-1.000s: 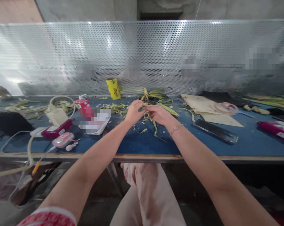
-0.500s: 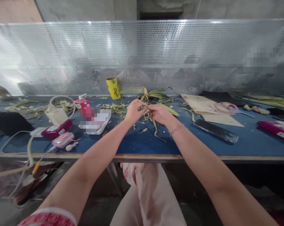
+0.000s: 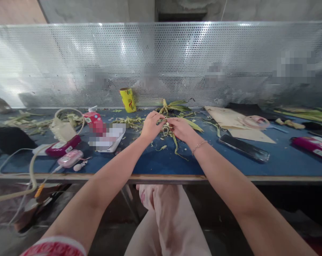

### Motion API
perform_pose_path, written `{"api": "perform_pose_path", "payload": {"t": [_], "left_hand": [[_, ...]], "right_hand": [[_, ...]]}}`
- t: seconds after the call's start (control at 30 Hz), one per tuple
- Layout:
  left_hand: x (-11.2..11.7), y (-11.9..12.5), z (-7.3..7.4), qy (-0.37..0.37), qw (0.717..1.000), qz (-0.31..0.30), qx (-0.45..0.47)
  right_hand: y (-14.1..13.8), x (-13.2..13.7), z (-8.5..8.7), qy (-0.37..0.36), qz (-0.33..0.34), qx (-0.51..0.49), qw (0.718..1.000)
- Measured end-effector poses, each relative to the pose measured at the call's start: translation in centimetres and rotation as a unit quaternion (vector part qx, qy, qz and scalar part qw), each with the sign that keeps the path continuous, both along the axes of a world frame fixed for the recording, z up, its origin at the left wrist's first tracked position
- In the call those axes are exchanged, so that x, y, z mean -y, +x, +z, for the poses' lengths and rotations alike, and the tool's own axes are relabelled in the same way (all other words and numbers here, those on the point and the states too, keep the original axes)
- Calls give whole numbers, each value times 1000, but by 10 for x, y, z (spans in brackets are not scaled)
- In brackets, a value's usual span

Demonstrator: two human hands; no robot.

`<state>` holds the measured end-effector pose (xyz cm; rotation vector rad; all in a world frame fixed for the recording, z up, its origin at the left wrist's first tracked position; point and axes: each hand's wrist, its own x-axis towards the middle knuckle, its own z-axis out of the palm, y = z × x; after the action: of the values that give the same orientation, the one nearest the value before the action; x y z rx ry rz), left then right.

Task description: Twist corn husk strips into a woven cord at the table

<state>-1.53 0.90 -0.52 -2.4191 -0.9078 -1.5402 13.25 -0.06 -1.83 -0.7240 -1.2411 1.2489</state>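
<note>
My left hand [image 3: 152,126] and my right hand [image 3: 181,128] meet above the middle of the blue table, fingertips bent towards each other. Each is closed in a pinch, and what lies between the fingers is too small to make out; it looks like a thin pale plant strip. Under and around the fingers lie plant scraps [image 3: 163,147] and a long green leaf strip [image 3: 176,145]. Just behind the hands rests a leafy plant piece [image 3: 164,106] with a pale yellow base and green leaves.
A yellow roll [image 3: 128,100] stands near the perforated metal screen [image 3: 171,53]. On the left are a red drink carton [image 3: 93,119], a white device [image 3: 111,140] and a pink case [image 3: 70,158]. A black phone [image 3: 244,148] and brown paper sheets [image 3: 222,119] lie right.
Both hands stay at the same spot over the scraps. The fingertips have shifted slightly, with the left thumb and fingers a little further apart from the right hand.
</note>
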Motion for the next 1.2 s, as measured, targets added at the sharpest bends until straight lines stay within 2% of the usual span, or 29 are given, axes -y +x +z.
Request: {"api": "perform_pose_path", "payload": {"t": [0.37, 0.57, 0.7, 0.87, 1.0, 1.2], "left_hand": [[-4, 1, -3, 12, 1000, 7, 3], [-4, 2, -5, -24, 1000, 12, 12], [-4, 2, -5, -82, 995, 38, 29], [-2, 2, -1, -170, 983, 66, 23], [-1, 1, 1, -228, 971, 71, 16], [-3, -1, 0, -237, 969, 75, 9]], "right_hand": [[-2, -1, 1, -5, -36, -21, 999], [-4, 6, 8, -57, 2, -48, 997], [-6, 11, 12, -76, 4, -42, 996], [-7, 9, 8, -60, -14, 6, 998], [-8, 7, 3, -32, -39, 85, 995], [-7, 3, -1, 25, -75, 192, 978]]}}
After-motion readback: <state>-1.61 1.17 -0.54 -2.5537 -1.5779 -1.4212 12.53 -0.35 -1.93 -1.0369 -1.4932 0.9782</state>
